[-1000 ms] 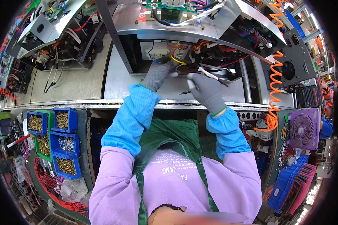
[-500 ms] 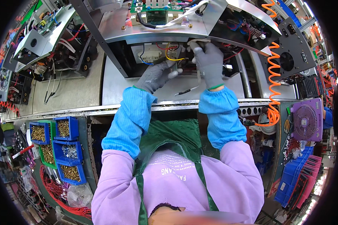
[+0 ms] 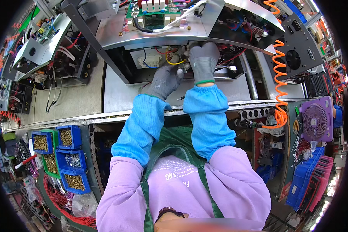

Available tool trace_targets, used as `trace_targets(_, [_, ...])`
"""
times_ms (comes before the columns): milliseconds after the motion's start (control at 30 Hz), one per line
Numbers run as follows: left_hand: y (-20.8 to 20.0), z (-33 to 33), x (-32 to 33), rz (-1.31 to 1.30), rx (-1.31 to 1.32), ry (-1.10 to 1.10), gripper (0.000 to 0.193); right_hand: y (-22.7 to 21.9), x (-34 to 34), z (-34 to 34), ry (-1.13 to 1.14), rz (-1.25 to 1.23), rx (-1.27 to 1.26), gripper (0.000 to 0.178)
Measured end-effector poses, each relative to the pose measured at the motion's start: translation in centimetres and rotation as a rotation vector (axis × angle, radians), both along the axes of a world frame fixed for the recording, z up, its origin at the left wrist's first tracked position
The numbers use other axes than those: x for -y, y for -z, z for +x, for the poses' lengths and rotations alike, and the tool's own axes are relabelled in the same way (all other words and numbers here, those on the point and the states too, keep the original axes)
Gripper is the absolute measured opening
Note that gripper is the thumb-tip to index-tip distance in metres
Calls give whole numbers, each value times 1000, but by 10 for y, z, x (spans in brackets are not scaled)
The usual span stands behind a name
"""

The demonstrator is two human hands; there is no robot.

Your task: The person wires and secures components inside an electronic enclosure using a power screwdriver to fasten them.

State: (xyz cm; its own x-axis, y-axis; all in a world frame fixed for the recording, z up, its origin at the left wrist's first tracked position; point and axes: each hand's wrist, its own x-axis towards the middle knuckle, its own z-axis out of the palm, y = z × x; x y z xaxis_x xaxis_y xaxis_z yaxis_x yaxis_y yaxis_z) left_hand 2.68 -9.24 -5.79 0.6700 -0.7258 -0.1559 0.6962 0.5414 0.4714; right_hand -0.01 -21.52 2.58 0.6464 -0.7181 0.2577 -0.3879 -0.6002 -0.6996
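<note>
A machine chassis (image 3: pixel 116 65) with a dark frame stands on the metal bench before me. My left hand (image 3: pixel 165 80), in a grey glove, is at its lower opening with the fingers curled and the thumb apart; what they close on, if anything, I cannot make out. Just above them a yellow wire (image 3: pixel 174 63) loops beside a white component (image 3: pixel 149 58) and a blue wire (image 3: pixel 144 58). My right hand (image 3: pixel 204 62), gloved too, reaches deeper under the upper metal plate (image 3: pixel 158 38), its fingers hidden inside. A dark cable tip (image 3: pixel 181 98) shows between my forearms.
More partly built chassis (image 3: pixel 46 54) stand at the left. An orange coiled hose (image 3: pixel 280 73) hangs at the right, near a purple fan (image 3: pixel 317 119). Blue bins of screws (image 3: pixel 74 181) sit lower left, beside red wires (image 3: pixel 58 197). A green circuit board (image 3: pixel 152 19) tops the machine.
My right hand has pushed further into the opening and slid left, hiding most of the hanging white cable. My left hand has shifted slightly right and down. The whole view has moved a little.
</note>
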Motion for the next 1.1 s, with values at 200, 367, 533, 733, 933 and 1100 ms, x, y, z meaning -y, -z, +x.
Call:
trace_targets(200, [-24,-5,7,-187,-324,-3,32,-32,9,-40,-438,886,284,22])
trace_targets(367, [-25,-1,11,-344,-410,-112,29,-39,35,-54,-674,804,120,27])
trace_targets(533, [-42,-4,18,-238,-420,-125,31,27,83,-66,-464,325,120,31])
trace_targets(733, [-33,2,12,-199,-395,-125,32,80,67,-45,-710,-232,282,36])
trace_targets(933, [-20,9,-5,-174,-355,-12,34,77,47,-35,-788,495,198,34])
trace_targets(1100, [2,10,-18,98,156,-67,30,75,57,-19,-866,-93,63,34])
